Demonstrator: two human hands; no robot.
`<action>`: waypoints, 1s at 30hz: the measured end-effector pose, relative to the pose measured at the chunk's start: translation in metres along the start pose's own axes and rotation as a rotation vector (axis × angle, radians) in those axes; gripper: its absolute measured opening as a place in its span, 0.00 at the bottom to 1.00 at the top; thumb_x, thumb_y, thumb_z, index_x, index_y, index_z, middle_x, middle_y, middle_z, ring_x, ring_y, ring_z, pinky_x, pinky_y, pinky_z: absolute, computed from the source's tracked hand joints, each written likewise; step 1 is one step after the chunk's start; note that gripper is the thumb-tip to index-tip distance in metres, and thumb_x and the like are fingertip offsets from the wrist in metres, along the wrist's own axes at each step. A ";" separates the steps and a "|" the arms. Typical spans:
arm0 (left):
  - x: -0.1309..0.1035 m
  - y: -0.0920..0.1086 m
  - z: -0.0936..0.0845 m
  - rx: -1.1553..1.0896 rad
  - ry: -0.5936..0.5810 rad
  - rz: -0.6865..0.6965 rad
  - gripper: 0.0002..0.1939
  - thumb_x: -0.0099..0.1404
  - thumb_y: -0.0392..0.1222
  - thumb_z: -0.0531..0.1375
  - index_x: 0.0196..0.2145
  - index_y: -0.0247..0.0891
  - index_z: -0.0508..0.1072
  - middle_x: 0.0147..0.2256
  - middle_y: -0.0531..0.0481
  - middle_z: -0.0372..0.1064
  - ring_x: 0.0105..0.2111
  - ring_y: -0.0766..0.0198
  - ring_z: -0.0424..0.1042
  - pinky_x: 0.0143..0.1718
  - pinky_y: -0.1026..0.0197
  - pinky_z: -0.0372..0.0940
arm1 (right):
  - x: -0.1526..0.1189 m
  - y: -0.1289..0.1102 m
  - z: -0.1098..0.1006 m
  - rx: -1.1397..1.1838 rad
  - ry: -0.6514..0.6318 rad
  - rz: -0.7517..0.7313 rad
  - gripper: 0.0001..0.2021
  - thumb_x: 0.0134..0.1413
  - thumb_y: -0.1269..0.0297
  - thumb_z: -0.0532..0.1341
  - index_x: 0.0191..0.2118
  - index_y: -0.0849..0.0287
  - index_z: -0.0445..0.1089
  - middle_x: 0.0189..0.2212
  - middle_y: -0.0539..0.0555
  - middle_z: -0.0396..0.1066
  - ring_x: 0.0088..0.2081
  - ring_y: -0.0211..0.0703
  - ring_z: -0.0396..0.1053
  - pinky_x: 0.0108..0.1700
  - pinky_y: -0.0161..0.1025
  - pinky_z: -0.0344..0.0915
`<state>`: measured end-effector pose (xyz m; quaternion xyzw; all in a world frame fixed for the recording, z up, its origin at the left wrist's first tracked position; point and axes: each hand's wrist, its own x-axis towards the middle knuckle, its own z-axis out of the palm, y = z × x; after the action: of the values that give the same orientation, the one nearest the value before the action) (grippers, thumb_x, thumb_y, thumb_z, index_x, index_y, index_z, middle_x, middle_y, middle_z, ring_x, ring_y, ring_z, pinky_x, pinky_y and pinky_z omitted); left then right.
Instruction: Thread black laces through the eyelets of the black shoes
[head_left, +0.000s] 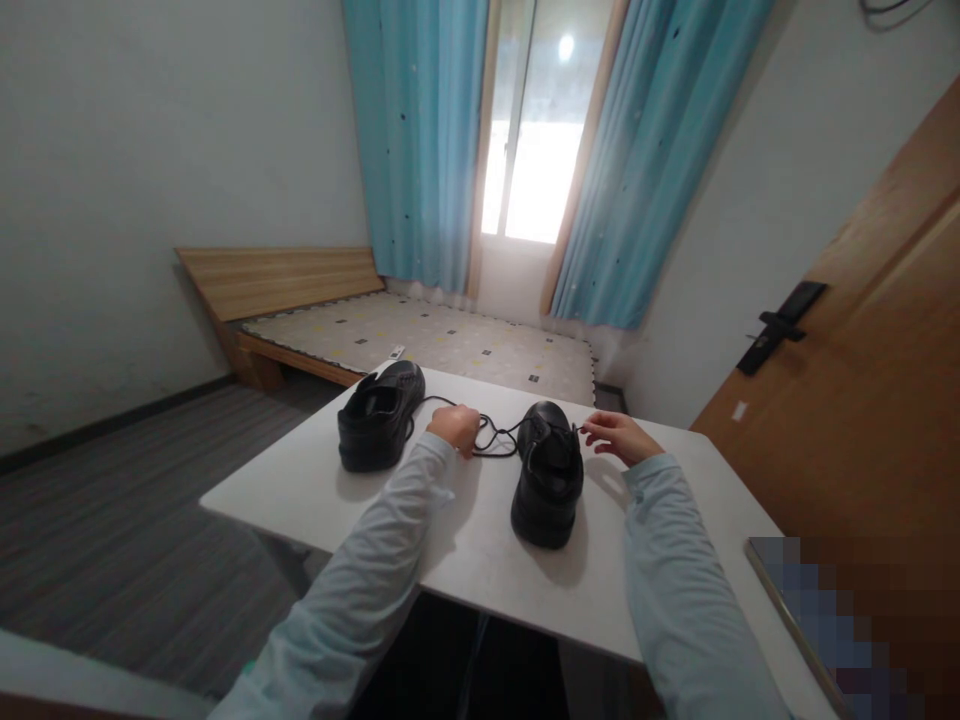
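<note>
Two black shoes stand upright on a white table, heels toward me. The right shoe (546, 490) has a black shoelace (501, 432) trailing from it across the tabletop to the left. Between the shoes, my left hand (454, 428) is closed around part of that lace. My right hand (616, 436) is at the right side of the right shoe, its thumb and fingertips pinched on a lace end by the opening. The left shoe (375, 418) stands apart from both hands, left of my left hand, and a strand of lace runs near it.
The white table (300, 500) stands before a bed (450, 335) with a wooden headboard (281, 280). Blue curtains (420, 140) frame a window behind. On the right are a wooden door (847, 330) with a black handle and a flat, partly blurred object (787, 600) at the table's edge.
</note>
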<state>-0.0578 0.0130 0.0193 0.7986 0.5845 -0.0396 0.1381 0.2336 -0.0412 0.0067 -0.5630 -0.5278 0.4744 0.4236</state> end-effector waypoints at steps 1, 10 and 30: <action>0.002 -0.003 0.002 -0.043 0.002 0.028 0.11 0.29 0.37 0.71 0.13 0.38 0.72 0.18 0.49 0.69 0.26 0.60 0.71 0.32 0.62 0.64 | 0.000 0.000 -0.001 0.005 0.012 -0.004 0.13 0.33 0.59 0.70 0.24 0.61 0.69 0.26 0.52 0.71 0.25 0.34 0.67 0.23 0.30 0.62; 0.006 -0.016 0.000 -0.340 0.302 0.221 0.05 0.53 0.38 0.60 0.27 0.36 0.75 0.26 0.47 0.73 0.27 0.66 0.70 0.32 0.67 0.63 | 0.002 0.003 -0.010 0.155 0.215 -0.026 0.13 0.33 0.61 0.70 0.24 0.59 0.67 0.27 0.51 0.71 0.25 0.35 0.67 0.24 0.32 0.64; 0.010 -0.002 -0.004 -2.090 0.492 0.495 0.13 0.48 0.40 0.64 0.30 0.37 0.65 0.34 0.51 0.72 0.37 0.67 0.71 0.43 0.59 0.64 | -0.013 -0.016 -0.037 0.770 1.022 -0.401 0.09 0.46 0.61 0.62 0.30 0.57 0.62 0.25 0.42 0.65 0.19 0.28 0.63 0.20 0.29 0.60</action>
<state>-0.0565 0.0241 0.0204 0.3692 0.1654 0.6634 0.6295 0.2674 -0.0524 0.0305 -0.4166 -0.1482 0.2147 0.8708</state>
